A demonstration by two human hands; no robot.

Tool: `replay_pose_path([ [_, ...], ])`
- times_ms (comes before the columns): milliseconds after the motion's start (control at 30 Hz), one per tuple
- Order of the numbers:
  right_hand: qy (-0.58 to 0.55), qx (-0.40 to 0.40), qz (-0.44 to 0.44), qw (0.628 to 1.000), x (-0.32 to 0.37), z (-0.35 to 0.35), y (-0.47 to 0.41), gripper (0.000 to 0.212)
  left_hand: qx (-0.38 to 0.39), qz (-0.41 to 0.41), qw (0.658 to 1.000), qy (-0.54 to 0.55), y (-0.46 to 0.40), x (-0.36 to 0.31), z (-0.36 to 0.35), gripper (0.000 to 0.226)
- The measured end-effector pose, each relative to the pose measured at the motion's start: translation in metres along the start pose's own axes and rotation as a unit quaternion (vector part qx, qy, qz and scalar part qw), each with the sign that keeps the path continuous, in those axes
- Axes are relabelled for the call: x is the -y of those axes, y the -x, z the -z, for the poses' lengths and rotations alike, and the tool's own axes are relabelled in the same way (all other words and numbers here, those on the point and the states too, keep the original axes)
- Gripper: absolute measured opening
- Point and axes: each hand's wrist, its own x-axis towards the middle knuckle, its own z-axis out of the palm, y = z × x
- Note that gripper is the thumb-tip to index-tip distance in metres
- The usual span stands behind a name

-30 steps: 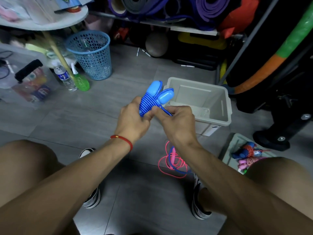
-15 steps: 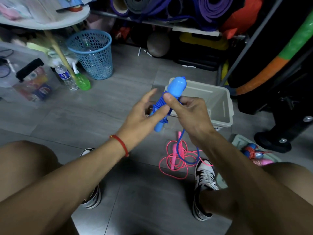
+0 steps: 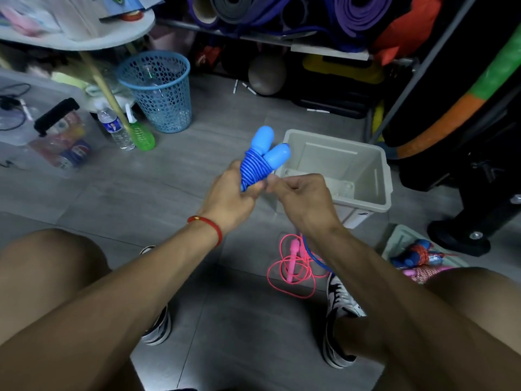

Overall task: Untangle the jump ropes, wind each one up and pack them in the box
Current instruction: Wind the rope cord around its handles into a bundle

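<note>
Above the floor by the gray box [image 3: 338, 176], the left hand [image 3: 228, 196] grips the blue jump rope [image 3: 258, 162], its 2 handles pointing up; right hand [image 3: 301, 198] pinches its cord

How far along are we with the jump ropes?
Done: two wound ropes lie on the lid at the right, not boxed. In hand: the left hand grips the blue rope, mostly wound round its handles; the right hand works its end. Left: the loose pink rope on the floor; the box looks empty.
</note>
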Motion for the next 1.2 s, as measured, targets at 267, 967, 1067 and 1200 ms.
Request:
replay_pose_path([
  [267,0.069,-0.016,0.032,0.997,0.008,-0.005,0.009,0.040,-0.004,-0.116,0.991,-0.065,0.006,0.015,-0.017,0.047],
  [967,-0.024,0.041,0.135,0.990,0.003,0.019,-0.012,0.040,0.170,0.081,0.891,0.413,0.010,-0.009,0.017,0.036],
  [1067,0.019,-0.031,0.064,0.997,0.000,0.006,-0.007,0.044,0.053,0.024,0.980,0.189,0.007,-0.002,0.006,0.049],
  [1200,0.035,-0.026,-0.011,0.999,0.008,-0.003,-0.003,0.039,-0.030,-0.033,0.997,0.058,0.008,0.002,-0.003,0.031],
])
